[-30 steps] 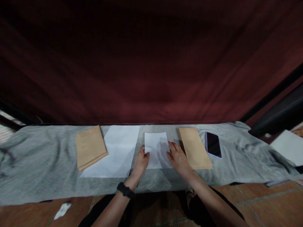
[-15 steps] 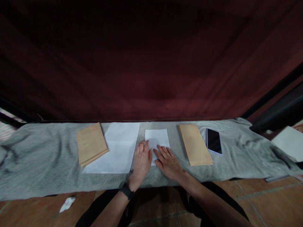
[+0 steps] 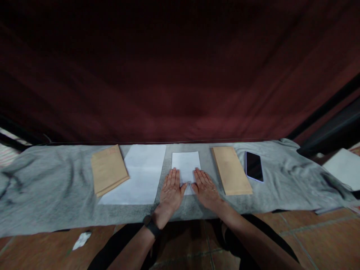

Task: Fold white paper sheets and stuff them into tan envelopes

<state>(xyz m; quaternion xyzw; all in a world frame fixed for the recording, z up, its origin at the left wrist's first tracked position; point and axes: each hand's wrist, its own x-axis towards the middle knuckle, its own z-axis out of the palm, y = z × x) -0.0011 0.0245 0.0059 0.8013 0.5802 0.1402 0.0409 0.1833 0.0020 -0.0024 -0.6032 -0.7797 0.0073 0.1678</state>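
Note:
A small folded white sheet lies in the middle of the grey cloth. My left hand rests flat on its near left part, fingers stretched out. Flat on the near right part lies my right hand, fingers together and extended; the two thumbs almost meet over the sheet. Neither hand holds anything. A black band sits on my left wrist.
Left of the sheet lies a larger white paper with a tan envelope overlapping its left edge. To the right are another tan envelope and a dark phone. A dark red curtain hangs behind.
Both hands slid from the sheet's sides toward its near edge and now lie flat side by side on it. The view shifted slightly.

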